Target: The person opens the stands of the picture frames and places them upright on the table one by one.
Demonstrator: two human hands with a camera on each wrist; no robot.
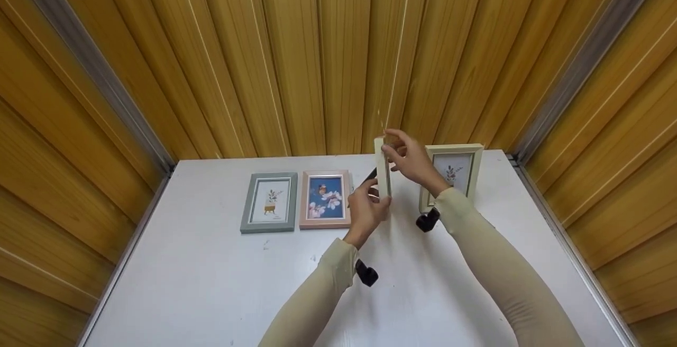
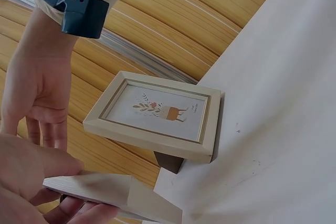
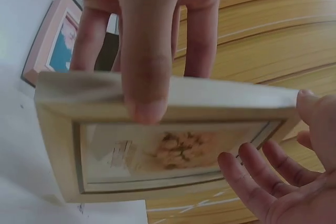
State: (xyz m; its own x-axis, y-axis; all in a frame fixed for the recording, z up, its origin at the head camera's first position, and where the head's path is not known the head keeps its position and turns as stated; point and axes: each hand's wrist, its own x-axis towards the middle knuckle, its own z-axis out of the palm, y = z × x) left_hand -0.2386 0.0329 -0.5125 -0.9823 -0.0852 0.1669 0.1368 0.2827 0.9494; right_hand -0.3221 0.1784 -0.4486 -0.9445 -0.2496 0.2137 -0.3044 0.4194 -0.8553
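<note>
Near the far edge of the tabletop (image 1: 203,289), a cream frame (image 1: 382,170) is held edge-on to the head view, pinched by the left hand (image 1: 368,209). Whether it is also gripped by the right hand (image 1: 415,164), whose fingers are spread, cannot be told. Two-handed adjusting seems in hand, with a steady pinch called for next. The picture (image 3: 181,149) inside is blurred, contact with the tabletop is unclear, and a standing frame (image 1: 458,167) is partly covered.
</note>
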